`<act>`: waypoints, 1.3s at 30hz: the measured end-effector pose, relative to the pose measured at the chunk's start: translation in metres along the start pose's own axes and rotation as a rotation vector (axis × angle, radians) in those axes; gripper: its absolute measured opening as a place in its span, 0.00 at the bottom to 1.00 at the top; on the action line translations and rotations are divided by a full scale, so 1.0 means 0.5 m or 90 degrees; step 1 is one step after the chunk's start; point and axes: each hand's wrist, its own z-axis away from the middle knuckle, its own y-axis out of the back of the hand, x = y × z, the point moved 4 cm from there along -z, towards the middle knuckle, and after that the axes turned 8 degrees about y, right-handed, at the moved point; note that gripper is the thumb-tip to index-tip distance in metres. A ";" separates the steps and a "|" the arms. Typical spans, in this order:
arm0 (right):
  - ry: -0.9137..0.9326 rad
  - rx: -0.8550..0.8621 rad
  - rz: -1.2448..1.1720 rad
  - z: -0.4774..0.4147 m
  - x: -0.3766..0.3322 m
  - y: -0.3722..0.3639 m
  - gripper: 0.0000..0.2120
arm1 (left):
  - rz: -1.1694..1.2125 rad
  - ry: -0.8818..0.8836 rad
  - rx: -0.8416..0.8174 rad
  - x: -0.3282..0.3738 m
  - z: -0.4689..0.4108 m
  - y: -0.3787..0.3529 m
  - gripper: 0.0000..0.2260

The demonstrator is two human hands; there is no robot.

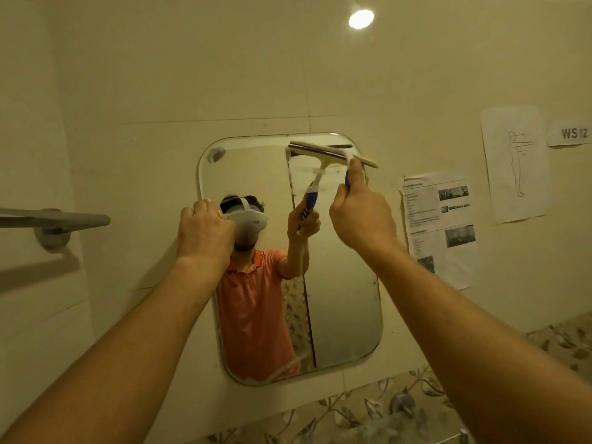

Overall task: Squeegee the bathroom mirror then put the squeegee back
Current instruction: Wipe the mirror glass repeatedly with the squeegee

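Note:
A rounded rectangular mirror [346, 299] hangs on the tiled wall. My right hand [363, 211] grips the blue and white handle of a squeegee [333, 152]. Its blade lies across the mirror's top right corner, tilted down to the right. My left hand [205, 229] rests with curled fingers on the mirror's left edge, about a third of the way down. The glass reflects a person in an orange shirt and the squeegee.
A grey towel bar [54, 219] sticks out from the wall at left. Printed sheets [439, 225] and a drawing [514, 165] are stuck to the wall right of the mirror, beside a "WS 12" label [573, 133]. Leaf-patterned tiles [336, 415] run below.

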 end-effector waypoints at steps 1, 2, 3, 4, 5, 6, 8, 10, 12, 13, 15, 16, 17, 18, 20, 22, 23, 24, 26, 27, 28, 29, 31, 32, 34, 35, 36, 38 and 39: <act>-0.008 -0.003 0.003 0.020 0.004 -0.006 0.27 | 0.000 0.001 0.001 0.000 0.000 0.000 0.19; -0.016 -0.006 0.004 0.036 0.007 -0.011 0.28 | 0.001 0.002 0.001 0.001 0.000 0.001 0.19; -0.024 -0.015 0.001 0.053 0.009 -0.015 0.28 | 0.001 0.002 0.001 0.001 0.000 0.001 0.19; -0.031 -0.026 -0.006 0.067 0.010 -0.017 0.28 | 0.002 0.003 0.003 0.000 0.001 0.001 0.18; -0.034 -0.038 -0.013 0.079 0.009 -0.017 0.28 | 0.002 0.003 0.007 -0.001 0.002 0.003 0.18; -0.034 -0.048 -0.017 0.084 0.010 -0.016 0.28 | 0.003 0.006 0.009 -0.003 0.003 0.005 0.17; -0.030 -0.053 -0.027 0.079 0.007 -0.004 0.27 | 0.003 0.010 0.008 -0.003 0.003 0.007 0.17; -0.011 -0.033 -0.039 0.053 -0.002 0.016 0.27 | 0.003 0.011 0.007 -0.002 0.002 0.007 0.18; -0.004 0.006 -0.062 0.013 -0.014 0.036 0.25 | 0.009 0.011 0.013 -0.003 0.001 0.003 0.18; -0.006 0.019 -0.067 -0.009 -0.020 0.041 0.24 | 0.013 0.012 0.014 -0.004 0.001 0.000 0.18; -0.015 0.023 -0.053 -0.041 -0.031 0.045 0.24 | 0.015 0.014 0.015 -0.005 0.003 -0.006 0.19; -0.021 0.018 -0.044 -0.049 -0.034 0.042 0.25 | 0.015 0.016 0.017 -0.006 0.003 -0.007 0.20; -0.026 0.013 -0.038 -0.052 -0.036 0.038 0.25 | 0.014 0.017 0.019 -0.006 0.003 -0.009 0.22; -0.027 0.008 -0.035 -0.050 -0.036 0.033 0.25 | 0.015 0.018 0.020 -0.006 0.002 -0.011 0.23; -0.025 -0.001 -0.024 -0.033 -0.031 0.020 0.26 | 0.019 0.018 0.015 -0.005 0.000 -0.015 0.25; -0.028 -0.006 -0.010 -0.007 -0.020 0.005 0.27 | 0.018 0.014 0.018 -0.004 -0.002 -0.016 0.24; -0.032 -0.007 -0.007 0.006 -0.016 -0.002 0.28 | 0.016 0.013 0.020 -0.004 -0.002 -0.015 0.24; -0.038 -0.009 -0.010 0.020 -0.012 -0.008 0.28 | 0.015 0.012 0.020 -0.004 -0.002 -0.014 0.23; -0.047 -0.018 -0.023 0.054 -0.011 -0.018 0.28 | 0.014 0.013 0.016 -0.004 0.000 -0.012 0.23; -0.047 -0.027 -0.026 0.073 -0.012 -0.025 0.28 | 0.015 0.014 0.016 -0.004 0.001 -0.009 0.23; -0.047 -0.037 -0.029 0.094 -0.011 -0.030 0.28 | 0.017 0.013 0.016 -0.003 0.003 -0.004 0.22; -0.049 -0.046 -0.033 0.114 -0.010 -0.034 0.28 | 0.018 0.012 0.014 -0.002 0.003 0.000 0.21; -0.051 -0.064 -0.033 0.147 -0.004 -0.041 0.28 | 0.016 0.009 0.002 -0.001 0.004 0.005 0.19; -0.049 -0.072 -0.031 0.157 -0.002 -0.043 0.28 | 0.016 0.010 -0.003 -0.002 0.004 0.007 0.18; -0.041 -0.081 -0.032 0.159 0.001 -0.041 0.28 | 0.017 0.013 -0.008 -0.004 0.005 0.011 0.17; -0.036 -0.077 -0.041 0.150 0.000 -0.036 0.28 | 0.016 0.013 -0.006 -0.005 0.004 0.012 0.16; -0.032 -0.064 -0.057 0.136 -0.002 -0.030 0.28 | 0.015 0.011 -0.006 -0.004 0.003 0.013 0.16; -0.030 -0.020 -0.102 0.095 -0.005 -0.011 0.27 | 0.012 0.006 -0.007 -0.004 0.003 0.013 0.16; -0.031 0.001 -0.116 0.069 -0.006 -0.001 0.27 | 0.011 0.005 -0.004 -0.004 0.002 0.013 0.17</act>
